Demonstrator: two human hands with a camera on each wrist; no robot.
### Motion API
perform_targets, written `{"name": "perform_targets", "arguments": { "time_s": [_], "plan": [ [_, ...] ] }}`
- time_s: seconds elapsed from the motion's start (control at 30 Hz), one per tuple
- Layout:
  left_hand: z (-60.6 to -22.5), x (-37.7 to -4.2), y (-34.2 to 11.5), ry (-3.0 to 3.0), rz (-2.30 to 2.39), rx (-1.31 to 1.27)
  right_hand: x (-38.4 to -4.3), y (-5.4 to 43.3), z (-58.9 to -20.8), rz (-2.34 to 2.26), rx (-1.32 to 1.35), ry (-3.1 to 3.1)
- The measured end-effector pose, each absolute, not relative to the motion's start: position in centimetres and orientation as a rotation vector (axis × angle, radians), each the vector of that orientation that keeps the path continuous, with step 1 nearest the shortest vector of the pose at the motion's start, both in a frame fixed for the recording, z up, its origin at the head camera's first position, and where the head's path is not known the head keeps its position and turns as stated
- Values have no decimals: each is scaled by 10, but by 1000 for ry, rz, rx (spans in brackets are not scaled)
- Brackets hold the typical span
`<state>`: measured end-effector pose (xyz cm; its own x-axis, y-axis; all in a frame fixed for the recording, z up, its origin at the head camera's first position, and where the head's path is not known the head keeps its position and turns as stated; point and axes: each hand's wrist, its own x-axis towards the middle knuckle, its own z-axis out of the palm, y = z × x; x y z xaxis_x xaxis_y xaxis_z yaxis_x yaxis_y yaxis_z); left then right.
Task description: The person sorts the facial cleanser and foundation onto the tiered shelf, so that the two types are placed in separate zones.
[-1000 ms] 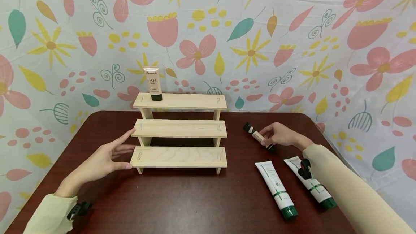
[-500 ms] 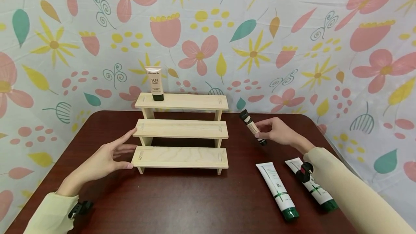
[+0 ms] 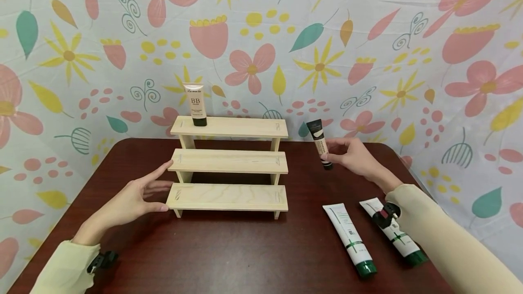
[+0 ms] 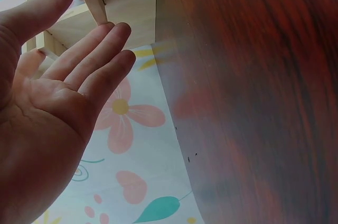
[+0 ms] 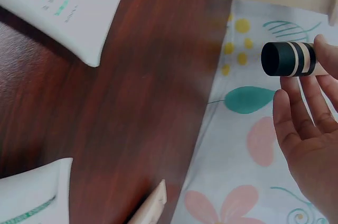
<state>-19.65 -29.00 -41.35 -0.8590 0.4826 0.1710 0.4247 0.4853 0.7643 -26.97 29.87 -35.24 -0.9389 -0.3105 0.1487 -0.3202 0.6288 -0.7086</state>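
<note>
My right hand (image 3: 354, 157) pinches a small black-and-beige cosmetic tube (image 3: 320, 143) between thumb and fingers, above the table to the right of the wooden stand. The tube is nearly upright, cap end down. Its black cap (image 5: 279, 59) points out past the thumb in the right wrist view. At the left end of the three-tier wooden stand (image 3: 229, 196), my left hand (image 3: 124, 201) has its fingers extended, index fingertip at the middle tier and thumb at the bottom one. The left wrist view shows that palm (image 4: 50, 113) holding nothing. A BB cream tube (image 3: 197, 105) stands cap-down on the top tier.
Two white tubes with green caps, a nearer one (image 3: 348, 237) and one partly behind the right wrist (image 3: 398, 235), lie on the dark red-brown table (image 3: 245, 253) at right. A flower-print cloth (image 3: 261, 26) hangs behind the table's far edge.
My right hand has lifted the small tube off the table, up and slightly left, turning it from lying slanted to nearly upright. The left hand stays at the stand.
</note>
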Motion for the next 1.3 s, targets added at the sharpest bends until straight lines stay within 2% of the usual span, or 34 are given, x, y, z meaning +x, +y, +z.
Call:
{"name": "perform_targets", "arguments": {
  "time_s": [0.8,1.3],
  "plan": [
    [-414,-197,-289,2660,1318,798,-262,262,-301,1363,476,-2647],
    [-414,-195,-290,2666,1308,788,-266,219,-285,1422,582,-2631]
  ]
}}
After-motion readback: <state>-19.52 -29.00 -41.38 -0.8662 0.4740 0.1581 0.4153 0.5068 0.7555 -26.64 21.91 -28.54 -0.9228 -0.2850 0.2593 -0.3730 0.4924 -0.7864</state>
